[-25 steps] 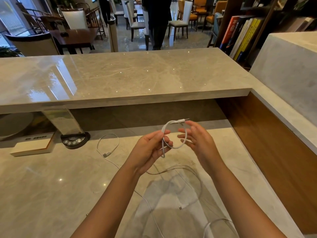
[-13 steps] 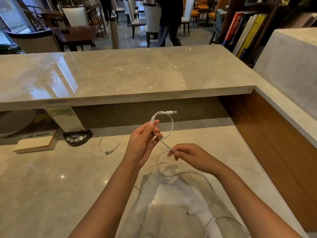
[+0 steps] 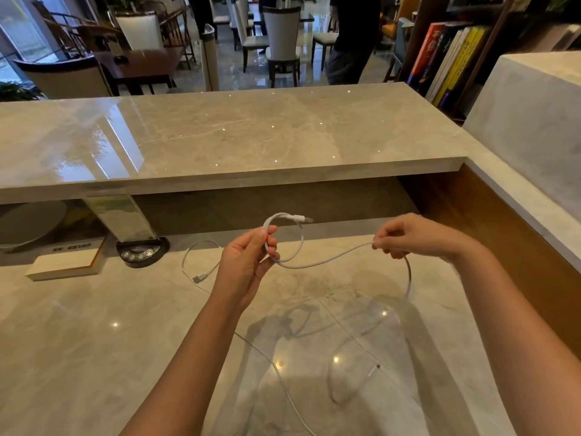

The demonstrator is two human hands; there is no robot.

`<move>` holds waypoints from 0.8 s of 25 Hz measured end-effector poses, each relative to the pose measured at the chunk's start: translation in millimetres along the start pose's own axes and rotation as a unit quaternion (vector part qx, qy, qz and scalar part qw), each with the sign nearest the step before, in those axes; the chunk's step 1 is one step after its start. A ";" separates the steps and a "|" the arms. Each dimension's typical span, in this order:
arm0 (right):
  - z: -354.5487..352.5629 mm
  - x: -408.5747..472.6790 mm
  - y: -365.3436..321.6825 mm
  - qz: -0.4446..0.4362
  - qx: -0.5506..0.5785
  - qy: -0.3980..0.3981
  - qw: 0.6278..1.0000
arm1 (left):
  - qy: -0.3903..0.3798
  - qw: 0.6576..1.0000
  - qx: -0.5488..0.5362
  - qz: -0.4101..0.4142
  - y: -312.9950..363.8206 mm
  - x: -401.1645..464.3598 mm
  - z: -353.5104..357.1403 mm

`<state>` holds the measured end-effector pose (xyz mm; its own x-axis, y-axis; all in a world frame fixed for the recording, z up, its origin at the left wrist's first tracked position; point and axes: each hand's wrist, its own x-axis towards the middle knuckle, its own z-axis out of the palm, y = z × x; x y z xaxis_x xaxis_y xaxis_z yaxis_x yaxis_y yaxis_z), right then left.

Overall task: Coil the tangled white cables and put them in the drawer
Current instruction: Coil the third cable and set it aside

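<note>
A white cable (image 3: pixel 327 262) stretches between both hands above the marble desk (image 3: pixel 94 341). My left hand (image 3: pixel 248 262) pinches a small loop of it, with the plug end (image 3: pixel 303 219) sticking out to the right at the top. My right hand (image 3: pixel 415 236) grips the cable farther along, out to the right; from there it hangs down in a curve to the desk. A second white cable (image 3: pixel 201 262) lies on the desk left of my left hand, its plug near my wrist, and runs under my arm toward the front. No drawer is in view.
A raised marble counter (image 3: pixel 220 136) spans the back, with a wooden side panel (image 3: pixel 503 247) on the right. A round black device (image 3: pixel 143 251) with a clear stand and a book (image 3: pixel 67 261) sit at the back left. Chairs and a standing person are beyond.
My right hand has slid along the cable from low centre up and out to the right, pulling the strand taut. My left hand keeps holding the loop.
</note>
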<state>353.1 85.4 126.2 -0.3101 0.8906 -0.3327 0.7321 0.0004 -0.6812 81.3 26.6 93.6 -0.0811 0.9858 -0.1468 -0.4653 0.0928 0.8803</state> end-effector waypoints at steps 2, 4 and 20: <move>-5.2 -0.4 -6.1 -0.006 0.054 0.035 0.998 | -0.010 0.999 0.031 -0.003 0.4 -0.4 -1.4; -0.5 7.1 -15.0 0.000 0.060 0.102 0.993 | -0.026 0.997 0.066 -0.014 -2.8 -2.1 1.7; 75.0 -13.4 -86.4 -0.102 0.145 0.110 0.978 | -0.004 0.991 0.110 -0.078 -24.1 -9.0 10.1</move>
<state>248.5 39.3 140.6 -0.2711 0.9615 -0.0444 0.4558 0.0876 -0.8858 102.1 16.9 78.2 -0.0152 0.9581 -0.2862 -0.2684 0.2718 0.9242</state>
